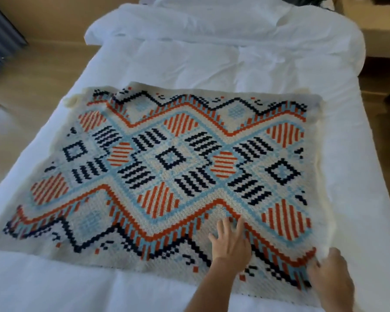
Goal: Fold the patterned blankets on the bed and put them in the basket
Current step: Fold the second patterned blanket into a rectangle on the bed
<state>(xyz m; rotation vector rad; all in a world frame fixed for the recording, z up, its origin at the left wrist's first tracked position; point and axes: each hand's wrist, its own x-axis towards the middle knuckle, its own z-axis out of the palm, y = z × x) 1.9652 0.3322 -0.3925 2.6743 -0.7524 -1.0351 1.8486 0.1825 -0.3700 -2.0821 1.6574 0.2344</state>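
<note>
While the blanket [164,167] lies flat, both hands [231,240] touch its near edge.

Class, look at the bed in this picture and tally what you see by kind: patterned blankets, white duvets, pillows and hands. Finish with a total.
Patterned blanket: 1
White duvet: 1
Pillow: 1
Hands: 2, the left hand and the right hand
Total: 5

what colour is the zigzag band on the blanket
Orange-red, edged in light blue and navy, on the blanket; head view.
</note>
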